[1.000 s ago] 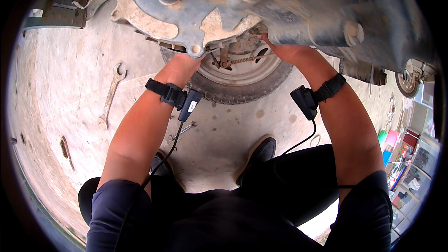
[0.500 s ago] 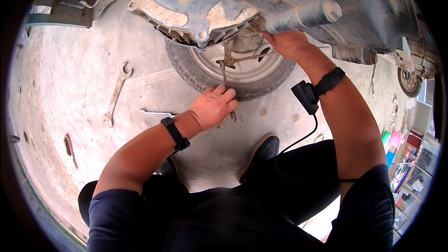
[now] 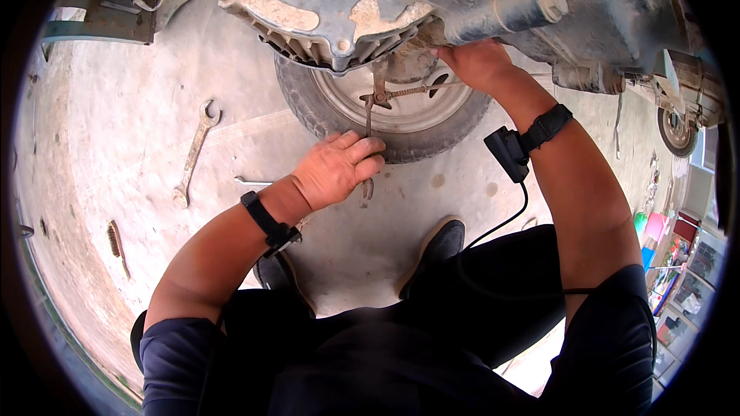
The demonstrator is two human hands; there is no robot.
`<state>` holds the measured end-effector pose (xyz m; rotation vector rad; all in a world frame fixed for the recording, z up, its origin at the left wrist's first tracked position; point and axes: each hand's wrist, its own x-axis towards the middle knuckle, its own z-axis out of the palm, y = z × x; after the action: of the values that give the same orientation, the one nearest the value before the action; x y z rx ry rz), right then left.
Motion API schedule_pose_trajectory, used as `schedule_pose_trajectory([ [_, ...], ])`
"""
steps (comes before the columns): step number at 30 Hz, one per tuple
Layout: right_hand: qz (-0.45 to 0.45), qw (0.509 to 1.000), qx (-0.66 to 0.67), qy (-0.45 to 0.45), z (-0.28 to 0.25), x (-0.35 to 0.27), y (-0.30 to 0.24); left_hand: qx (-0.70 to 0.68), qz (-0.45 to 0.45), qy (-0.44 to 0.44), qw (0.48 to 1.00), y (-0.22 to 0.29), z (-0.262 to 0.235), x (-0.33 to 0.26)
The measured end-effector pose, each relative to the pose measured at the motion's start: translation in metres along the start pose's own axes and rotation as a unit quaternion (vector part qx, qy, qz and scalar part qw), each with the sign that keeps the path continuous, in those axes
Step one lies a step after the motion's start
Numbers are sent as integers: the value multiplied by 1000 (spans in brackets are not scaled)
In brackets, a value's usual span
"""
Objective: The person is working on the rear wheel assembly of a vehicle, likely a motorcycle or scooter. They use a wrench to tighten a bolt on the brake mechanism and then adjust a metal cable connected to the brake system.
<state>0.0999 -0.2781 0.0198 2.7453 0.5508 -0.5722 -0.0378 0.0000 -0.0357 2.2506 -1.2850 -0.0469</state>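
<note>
Mid-step on the linkage under the grimy gearbox housing (image 3: 462,0). Right hand (image 3: 476,63) is up against the housing's lower edge; its grip is hidden, can't tell. Left hand (image 3: 335,171) curls its fingers around a thin metal rod (image 3: 368,127) hanging in front of the tyre (image 3: 385,119). Next move likely needs the rod steadied while the right works the joint. Open-end spanner (image 3: 193,156) lies on the concrete floor (image 3: 116,146), left of the tyre.

Bright daylight washes the pale ground (image 3: 116,108), soft shadows sit beneath the machinery, and fisheye edges bend darkly.

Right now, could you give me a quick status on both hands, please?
Left hand on a thin tool by the tyre. Right hand up under the housing. Wrench lying apart.
</note>
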Motion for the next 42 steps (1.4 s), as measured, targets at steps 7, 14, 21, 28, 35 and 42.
schedule_pose_trajectory([
  [7,26,998,7,-48,-4,2,-3,-6,-26,32,999,-4,-1,-8],
  [14,19,1000,0,-23,6,4,2,-132,-268,215,930,-39,-19,23],
  [21,34,997,17,-68,4,7,3,-486,-426,305,699,-75,-33,65],
  [28,40,997,37,-58,-9,1,-4,-599,-424,302,608,-92,-15,64],
  [35,51,991,99,68,1,-5,-3,-699,-372,330,514,-121,9,54],
  [42,34,990,36,132,30,-5,6,-660,-402,320,549,-131,29,61],
])
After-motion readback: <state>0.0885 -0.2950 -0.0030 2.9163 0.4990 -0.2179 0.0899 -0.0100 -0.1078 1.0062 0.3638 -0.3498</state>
